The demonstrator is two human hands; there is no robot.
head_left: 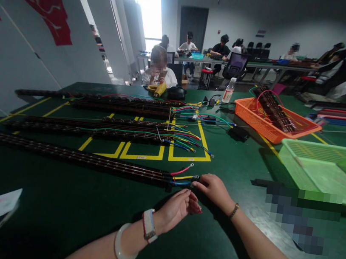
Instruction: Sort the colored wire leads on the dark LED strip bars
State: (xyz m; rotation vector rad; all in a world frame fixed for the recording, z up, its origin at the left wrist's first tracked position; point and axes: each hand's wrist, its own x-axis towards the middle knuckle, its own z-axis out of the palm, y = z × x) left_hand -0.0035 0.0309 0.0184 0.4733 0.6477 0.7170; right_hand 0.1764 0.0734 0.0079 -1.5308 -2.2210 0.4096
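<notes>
In the head view, a long dark wire bundle (91, 159) with pale ties lies across the near side of the table. Red (182, 169), yellow (185, 178) and blue (181, 183) wires with metal ring terminals stick out of its right end. My right hand (216, 190) is closed at the tips of the yellow and blue wires; what its fingers hold is hidden. Just below the wire ends is my left hand (179, 209), palm turned partly up, fingers loosely bent and apart, holding nothing visible.
More wire bundles (95, 129) lie on yellow-taped outlines farther back. To the right stand an orange basket (257, 123) holding a bundle and a green basket (298, 175). A bottle (229, 90), a yellow tool (158, 89) and a seated person (164, 74) are at the far edge.
</notes>
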